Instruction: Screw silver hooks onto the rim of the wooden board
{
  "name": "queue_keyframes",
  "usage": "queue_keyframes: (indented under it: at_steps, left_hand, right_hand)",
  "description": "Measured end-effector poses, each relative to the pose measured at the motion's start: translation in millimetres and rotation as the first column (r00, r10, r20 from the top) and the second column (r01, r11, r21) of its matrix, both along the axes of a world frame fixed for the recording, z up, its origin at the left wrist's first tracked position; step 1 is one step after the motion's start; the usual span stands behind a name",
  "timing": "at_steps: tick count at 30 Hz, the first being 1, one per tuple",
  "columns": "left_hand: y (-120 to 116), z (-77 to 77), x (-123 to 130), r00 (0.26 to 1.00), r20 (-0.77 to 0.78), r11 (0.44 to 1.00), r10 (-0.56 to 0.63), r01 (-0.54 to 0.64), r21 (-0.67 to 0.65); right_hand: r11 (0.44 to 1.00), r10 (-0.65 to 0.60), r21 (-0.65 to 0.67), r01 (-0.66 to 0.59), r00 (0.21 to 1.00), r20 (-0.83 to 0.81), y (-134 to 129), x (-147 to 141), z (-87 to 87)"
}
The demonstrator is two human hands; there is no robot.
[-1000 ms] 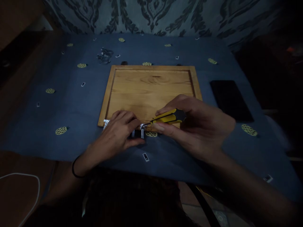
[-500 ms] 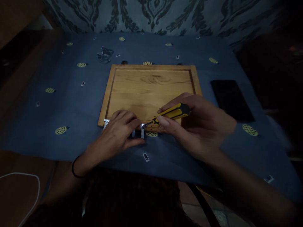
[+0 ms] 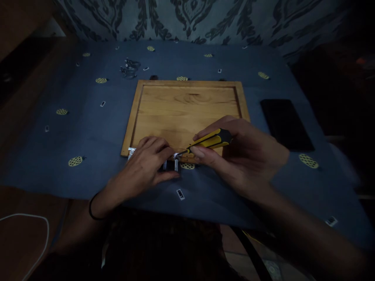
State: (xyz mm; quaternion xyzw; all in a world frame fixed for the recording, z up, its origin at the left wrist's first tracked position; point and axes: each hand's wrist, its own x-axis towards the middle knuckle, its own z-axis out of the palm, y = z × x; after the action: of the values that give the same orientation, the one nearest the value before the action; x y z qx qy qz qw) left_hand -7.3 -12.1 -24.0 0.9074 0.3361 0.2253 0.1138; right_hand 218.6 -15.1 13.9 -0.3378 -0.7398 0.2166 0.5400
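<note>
A wooden panel (image 3: 187, 113) with a raised border lies flat on the table. My right hand (image 3: 243, 152) grips a yellow and black screwdriver (image 3: 212, 139), tilted down to the left. Its tip meets a screw at the metal fitting (image 3: 176, 164) on the panel's front edge. From the left, my left hand (image 3: 150, 158) clasps that edge and the fitting, fingers on top and thumb below; part of the fitting is hidden under it. A metal plate (image 3: 131, 151) with screws shows at the panel's front left corner, partly behind the same hand.
Beneath everything lies a blue tablecloth (image 3: 88, 132) printed with yellow shapes and small labels. Several small metal pieces (image 3: 129, 68) lie behind the panel on the left. A flat black object (image 3: 287, 124) rests right of the panel. A patterned surface (image 3: 190, 21) rises behind the table.
My right hand and the screwdriver have shifted slightly left, and the handle appears turned a little. My left hand stays where it was on the panel's edge.
</note>
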Motion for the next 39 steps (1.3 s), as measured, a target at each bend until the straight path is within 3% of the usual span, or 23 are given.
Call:
queue_keyframes:
  at_steps: [8, 15, 23, 30, 39]
  left_hand:
    - [0, -0.7, 1, 1.0, 0.012, 1.0, 0.002, -0.003, 0.016]
    - [0, -2.7, 0, 1.0, 0.023, 0.999, -0.002, 0.001, 0.034]
    - [0, 0.7, 0, 1.0, -0.009, 1.0, -0.006, 0.006, 0.026]
    - [-1, 1.1, 1, 1.0, -0.022, 1.0, 0.003, -0.002, 0.03]
    - [1, -2.3, 0, 1.0, -0.031, 0.999, 0.001, 0.0, 0.044]
  right_hand:
    - [1.0, 0.024, 0.004, -0.024, 1.0, 0.008, 1, 2, -2.5]
    - [0.972, 0.233, -0.046, -0.231, 0.97, 0.064, 7, 9, 8.6]
    - [0.99, 0.139, 0.018, -0.14, 0.989, 0.055, 8, 8, 7.1]
    - [0.985, 0.158, 0.065, -0.161, 0.986, 0.052, 9, 5, 7.4]
    - [0.993, 0.117, -0.026, -0.117, 0.993, 0.01, 1, 2, 9.9]
